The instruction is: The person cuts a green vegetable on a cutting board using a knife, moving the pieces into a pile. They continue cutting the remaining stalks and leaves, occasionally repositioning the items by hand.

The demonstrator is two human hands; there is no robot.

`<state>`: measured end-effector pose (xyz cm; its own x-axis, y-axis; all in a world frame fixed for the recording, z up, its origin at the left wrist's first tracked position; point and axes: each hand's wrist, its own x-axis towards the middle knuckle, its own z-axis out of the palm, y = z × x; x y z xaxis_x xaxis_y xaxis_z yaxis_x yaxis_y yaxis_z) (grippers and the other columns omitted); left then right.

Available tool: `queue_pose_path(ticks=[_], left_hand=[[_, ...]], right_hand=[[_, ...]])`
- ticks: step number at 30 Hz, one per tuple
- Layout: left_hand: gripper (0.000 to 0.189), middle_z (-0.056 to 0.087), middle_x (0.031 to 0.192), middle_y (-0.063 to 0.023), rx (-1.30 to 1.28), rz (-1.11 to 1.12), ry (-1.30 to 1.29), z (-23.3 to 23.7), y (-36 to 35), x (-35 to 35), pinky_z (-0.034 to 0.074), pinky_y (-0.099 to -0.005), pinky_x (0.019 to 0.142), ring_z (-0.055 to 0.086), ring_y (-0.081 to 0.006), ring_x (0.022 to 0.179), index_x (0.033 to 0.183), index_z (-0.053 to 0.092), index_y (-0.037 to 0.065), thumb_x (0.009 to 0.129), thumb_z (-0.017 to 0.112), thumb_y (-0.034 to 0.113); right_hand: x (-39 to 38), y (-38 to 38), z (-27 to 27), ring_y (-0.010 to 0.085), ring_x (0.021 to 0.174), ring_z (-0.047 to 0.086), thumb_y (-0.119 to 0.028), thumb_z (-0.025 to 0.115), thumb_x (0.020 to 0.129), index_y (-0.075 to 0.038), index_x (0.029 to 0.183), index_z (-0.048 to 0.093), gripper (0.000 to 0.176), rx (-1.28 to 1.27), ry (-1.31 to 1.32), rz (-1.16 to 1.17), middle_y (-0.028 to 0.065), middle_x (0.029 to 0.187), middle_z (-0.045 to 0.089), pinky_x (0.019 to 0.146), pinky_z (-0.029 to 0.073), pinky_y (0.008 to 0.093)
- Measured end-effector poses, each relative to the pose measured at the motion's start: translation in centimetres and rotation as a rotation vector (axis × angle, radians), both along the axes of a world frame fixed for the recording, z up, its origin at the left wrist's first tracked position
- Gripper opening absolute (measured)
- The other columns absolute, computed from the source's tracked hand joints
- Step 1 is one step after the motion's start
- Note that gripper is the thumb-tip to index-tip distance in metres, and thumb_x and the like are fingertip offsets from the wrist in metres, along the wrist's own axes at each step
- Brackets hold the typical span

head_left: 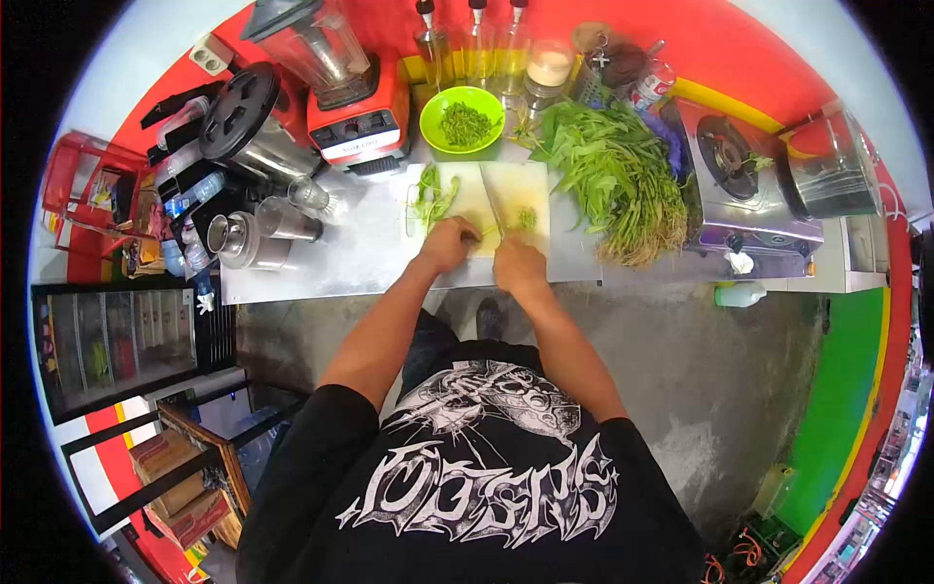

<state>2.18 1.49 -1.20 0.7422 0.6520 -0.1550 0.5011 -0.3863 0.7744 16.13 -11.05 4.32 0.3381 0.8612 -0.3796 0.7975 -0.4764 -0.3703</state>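
Observation:
My right hand (519, 266) is closed round the handle of a knife (492, 200), whose blade points away from me over the white cutting board (537, 178). To its left, my left hand (449, 244) rests on the board with curled fingers, at the near end of green stems; what the fingertips pinch is too small to make out. Leafy green stems (434, 198) lie on the board's left part. A small heap of chopped green pieces (526, 217) sits right of the blade. Behind the board stands a lime-green bowl (434, 134) with chopped greens (465, 126) inside.
A big bunch of leafy greens (613, 175) with roots lies right of the board, beside a gas stove (720, 185). A red blender (358, 127) and glass bottles (478, 54) stand at the back. Metal shakers (248, 243) stand at the left on the steel table (341, 263).

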Motion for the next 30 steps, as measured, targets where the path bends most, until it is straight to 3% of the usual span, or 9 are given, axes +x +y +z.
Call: queue_pose_path(ticks=[3,7,9,13,15,21,24,27,30], left_hand=[[0.021,0.072,0.099,-0.0172,-0.017,0.006,-0.007,0.4,-0.3,0.1,0.056,-0.0403,0.086,0.071,-0.0328,0.092,0.092,0.078,0.007,0.077,0.067,-0.002],[0.019,0.073,0.093,-0.0182,0.047,0.070,0.015,1.2,-1.3,0.3,0.056,-0.0415,0.084,0.070,-0.0357,0.089,0.088,0.076,0.007,0.076,0.066,-0.003],[0.018,0.073,0.093,-0.0178,0.067,0.064,0.034,1.9,-1.2,0.4,0.056,-0.0426,0.082,0.070,-0.0364,0.088,0.089,0.074,0.007,0.076,0.065,-0.003],[0.019,0.073,0.091,-0.0176,0.042,0.131,-0.038,-0.5,-0.9,0.3,0.055,-0.0435,0.080,0.070,-0.0360,0.088,0.090,0.073,0.007,0.076,0.062,-0.001],[0.020,0.073,0.090,-0.0177,0.049,0.104,-0.098,0.2,-1.2,0.3,0.055,-0.0433,0.080,0.071,-0.0354,0.088,0.090,0.073,0.006,0.076,0.061,-0.001],[0.024,0.073,0.088,-0.0174,0.025,0.153,-0.061,-0.2,-1.4,0.3,0.055,-0.0408,0.078,0.070,-0.0345,0.085,0.091,0.074,0.007,0.074,0.060,-0.003],[0.022,0.072,0.088,-0.0181,0.041,0.152,-0.094,-0.3,-1.3,0.3,0.054,-0.0409,0.078,0.070,-0.0339,0.084,0.091,0.073,0.006,0.074,0.060,-0.002],[0.022,0.072,0.088,-0.0178,0.024,0.150,-0.066,1.1,-1.5,0.3,0.054,-0.0407,0.078,0.070,-0.0337,0.084,0.091,0.072,0.005,0.074,0.060,-0.002],[0.022,0.071,0.086,-0.0173,0.007,0.165,-0.072,1.1,-1.6,0.2,0.054,-0.0406,0.077,0.069,-0.0341,0.083,0.092,0.072,0.005,0.074,0.061,-0.003]], right_hand=[[-0.7,-0.5,-2.1,0.0420,0.096,0.071,-0.013,0.057,0.090,0.005,0.114,0.058,0.030,0.021,-0.002,-0.094,0.0270,0.101,0.072,0.085,0.056,0.0484],[-0.5,0.2,-2.5,0.0413,0.100,0.071,-0.013,0.056,0.091,0.005,0.115,0.060,0.030,0.008,0.016,-0.057,0.0268,0.104,0.072,0.086,0.056,0.0478],[-0.1,1.0,-1.8,0.0394,0.094,0.073,-0.014,0.053,0.093,0.004,0.113,0.056,0.027,0.011,-0.028,-0.056,0.0278,0.099,0.072,0.081,0.057,0.0478],[-0.2,0.5,-0.7,0.0398,0.095,0.073,-0.014,0.051,0.094,0.004,0.115,0.053,0.028,-0.047,-0.038,0.083,0.0272,0.099,0.073,0.082,0.057,0.0480],[-1.1,-0.5,1.1,0.0412,0.099,0.071,-0.010,0.055,0.090,0.005,0.119,0.055,0.033,-0.058,-0.017,-0.044,0.0275,0.103,0.072,0.087,0.056,0.0475],[-1.1,-0.7,-2.1,0.0402,0.097,0.072,-0.013,0.055,0.091,0.005,0.116,0.053,0.031,0.018,0.025,-0.153,0.0271,0.098,0.073,0.085,0.056,0.0472],[0.0,0.0,-3.3,0.0404,0.097,0.072,-0.012,0.055,0.091,0.005,0.114,0.056,0.029,0.016,-0.038,0.027,0.0265,0.097,0.073,0.087,0.056,0.0474],[0.8,0.5,0.8,0.0441,0.098,0.070,-0.015,0.048,0.093,0.006,0.119,0.056,0.034,-0.108,-0.012,0.091,0.0286,0.101,0.071,0.086,0.054,0.0520],[0.0,-0.5,1.6,0.0451,0.096,0.070,-0.016,0.047,0.094,0.006,0.120,0.056,0.035,-0.055,-0.045,0.014,0.0293,0.100,0.071,0.086,0.054,0.0524]])
